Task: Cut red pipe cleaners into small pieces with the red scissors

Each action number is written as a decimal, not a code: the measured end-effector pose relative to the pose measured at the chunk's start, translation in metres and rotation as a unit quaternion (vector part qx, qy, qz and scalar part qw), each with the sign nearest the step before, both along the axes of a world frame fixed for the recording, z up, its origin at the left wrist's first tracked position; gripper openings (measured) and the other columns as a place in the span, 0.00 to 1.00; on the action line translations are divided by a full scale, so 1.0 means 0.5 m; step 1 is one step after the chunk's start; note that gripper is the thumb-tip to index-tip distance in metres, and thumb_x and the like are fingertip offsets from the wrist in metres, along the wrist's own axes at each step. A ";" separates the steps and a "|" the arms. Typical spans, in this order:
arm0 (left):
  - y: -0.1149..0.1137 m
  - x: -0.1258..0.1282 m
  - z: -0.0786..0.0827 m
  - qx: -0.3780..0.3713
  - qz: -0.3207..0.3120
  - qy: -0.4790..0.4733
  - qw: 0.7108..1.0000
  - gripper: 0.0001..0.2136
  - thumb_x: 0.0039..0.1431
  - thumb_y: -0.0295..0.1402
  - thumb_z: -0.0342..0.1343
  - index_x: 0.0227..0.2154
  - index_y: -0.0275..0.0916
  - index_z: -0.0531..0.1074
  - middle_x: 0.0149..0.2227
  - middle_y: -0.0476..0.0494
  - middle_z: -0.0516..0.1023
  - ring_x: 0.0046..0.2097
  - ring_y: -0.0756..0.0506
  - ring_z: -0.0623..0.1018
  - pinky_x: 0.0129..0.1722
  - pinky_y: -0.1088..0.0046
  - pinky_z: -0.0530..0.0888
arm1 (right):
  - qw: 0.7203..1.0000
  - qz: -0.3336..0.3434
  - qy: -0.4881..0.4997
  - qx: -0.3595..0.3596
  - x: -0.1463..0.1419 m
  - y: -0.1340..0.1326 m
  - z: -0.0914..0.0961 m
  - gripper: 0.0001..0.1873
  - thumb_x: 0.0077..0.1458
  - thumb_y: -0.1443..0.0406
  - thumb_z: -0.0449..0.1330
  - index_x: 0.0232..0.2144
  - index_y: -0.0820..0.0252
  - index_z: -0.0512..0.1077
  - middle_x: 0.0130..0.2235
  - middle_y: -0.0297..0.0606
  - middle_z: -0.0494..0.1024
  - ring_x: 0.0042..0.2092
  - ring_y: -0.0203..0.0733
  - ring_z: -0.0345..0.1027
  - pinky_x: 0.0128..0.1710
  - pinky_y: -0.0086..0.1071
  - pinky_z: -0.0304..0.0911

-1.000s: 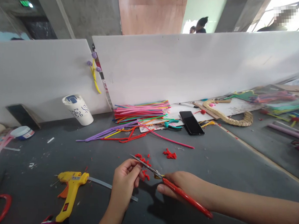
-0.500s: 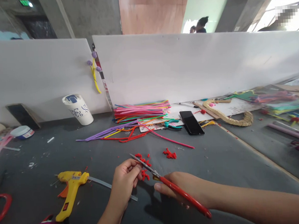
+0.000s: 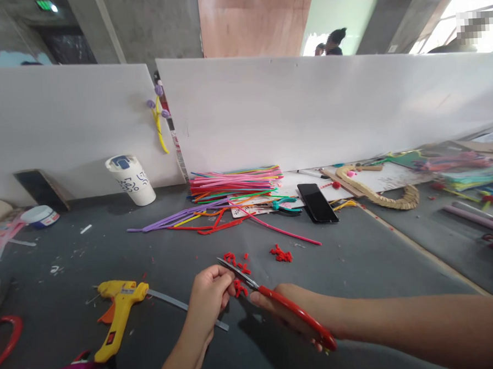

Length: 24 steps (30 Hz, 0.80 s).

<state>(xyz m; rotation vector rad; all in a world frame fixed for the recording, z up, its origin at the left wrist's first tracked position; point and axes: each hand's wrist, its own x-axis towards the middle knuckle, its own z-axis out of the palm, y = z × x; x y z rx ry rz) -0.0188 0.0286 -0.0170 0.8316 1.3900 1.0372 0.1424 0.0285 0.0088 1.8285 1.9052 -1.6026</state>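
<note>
My right hand (image 3: 294,306) grips red-handled scissors (image 3: 294,314), whose blades point up and left. The blades reach the fingertips of my left hand (image 3: 213,288). Those fingers are pinched together, and what they hold, if anything, is hidden. Short red pipe cleaner pieces (image 3: 240,286) lie on the dark table just beyond the blades. Another small heap of red pieces (image 3: 281,253) sits farther to the right.
At left lies a yellow glue gun (image 3: 121,312) with a glue stick. Pipe cleaner bundles (image 3: 234,185), teal-handled pliers (image 3: 287,206) and a black phone (image 3: 317,203) are at the back. A white cup (image 3: 130,179) stands by the white partition (image 3: 308,109).
The scissors' handles have shifted slightly left and spread in my right hand. My left hand keeps its pinch by the blades. The whole view has moved a little.
</note>
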 end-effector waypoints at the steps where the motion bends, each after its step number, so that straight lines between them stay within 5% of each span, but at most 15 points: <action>1: 0.000 -0.001 -0.001 0.001 0.000 -0.003 1.000 0.08 0.42 0.33 0.53 0.15 0.35 0.64 0.11 0.54 0.64 0.11 0.59 0.54 0.12 0.83 0.47 | 0.999 -0.001 -0.007 -0.031 -0.002 0.001 0.002 0.28 0.47 0.43 0.43 0.11 0.57 0.58 0.07 0.30 0.55 0.09 0.37 0.54 0.08 0.29 0.51; 5: 0.002 -0.003 -0.002 0.008 -0.004 -0.022 1.000 0.08 0.43 0.35 0.54 0.18 0.35 0.66 0.13 0.53 0.66 0.12 0.58 0.56 0.12 0.83 0.48 | 0.997 -0.008 0.005 -0.072 -0.002 0.019 0.006 0.26 0.47 0.45 0.45 0.14 0.58 0.58 0.09 0.27 0.53 0.10 0.33 0.52 0.08 0.26 0.51; 11: -0.003 0.009 0.005 0.030 -0.044 -0.102 0.993 0.09 0.45 0.35 0.54 0.28 0.34 0.66 0.18 0.50 0.71 0.15 0.56 0.61 0.13 0.83 0.52 | 0.990 -0.025 0.116 0.078 -0.009 0.057 0.005 0.04 0.41 0.65 0.54 0.21 0.60 0.62 0.17 0.27 0.62 0.17 0.29 0.57 0.15 0.22 0.54; 15: -0.011 0.014 0.009 0.043 -0.059 -0.104 0.992 0.09 0.46 0.34 0.54 0.29 0.37 0.62 0.17 0.53 0.70 0.16 0.56 0.63 0.13 0.84 0.54 | 0.977 -0.025 0.140 0.159 -0.026 0.064 0.004 0.04 0.41 0.66 0.54 0.24 0.61 0.64 0.20 0.28 0.66 0.20 0.29 0.57 0.18 0.21 0.53; 24: -0.006 0.005 0.005 0.021 -0.096 -0.080 0.992 0.09 0.46 0.36 0.55 0.25 0.36 0.65 0.16 0.52 0.70 0.15 0.57 0.62 0.13 0.84 0.54 | 0.972 -0.028 0.144 0.184 -0.029 0.071 0.001 0.03 0.43 0.66 0.52 0.22 0.60 0.62 0.18 0.27 0.63 0.19 0.29 0.56 0.17 0.21 0.49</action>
